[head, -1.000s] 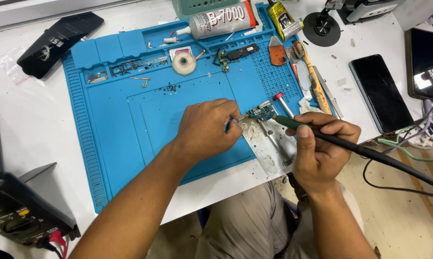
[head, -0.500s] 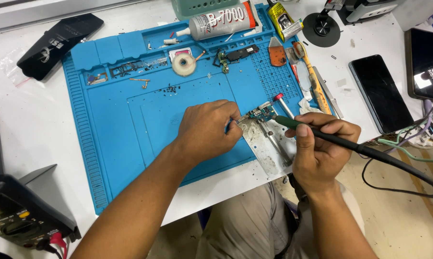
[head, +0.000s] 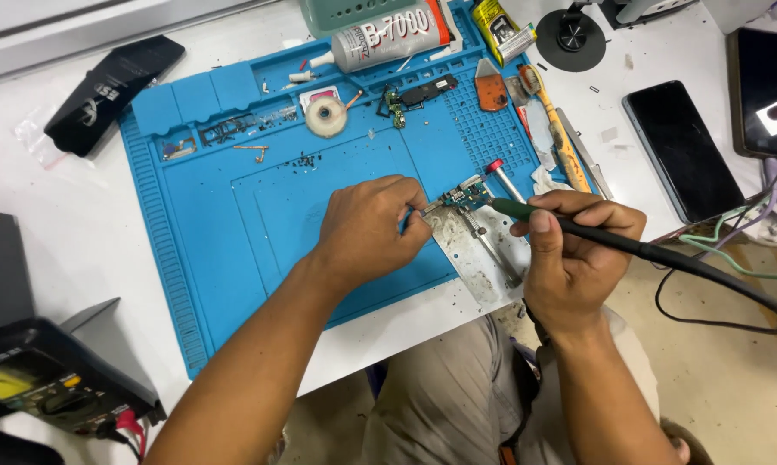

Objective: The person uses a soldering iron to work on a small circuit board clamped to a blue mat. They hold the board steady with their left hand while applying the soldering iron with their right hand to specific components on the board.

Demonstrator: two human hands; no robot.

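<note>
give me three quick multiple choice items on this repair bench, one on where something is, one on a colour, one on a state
1. Where does the glue tube lie?
A. at the mat's far edge
B. on the floor
C. under the left arm

2. What colour is the work mat?
A. green
B. blue
C. red

3. What is the right hand doing?
A. resting flat and empty
B. gripping a corded soldering iron
C. holding the phone

Answers:
1 A, the tube lies across the mat's top compartments.
2 B, the mat is blue throughout.
3 B, its fingers wrap the black handle, tip at the small circuit board that the left hand touches with tweezers.
</note>
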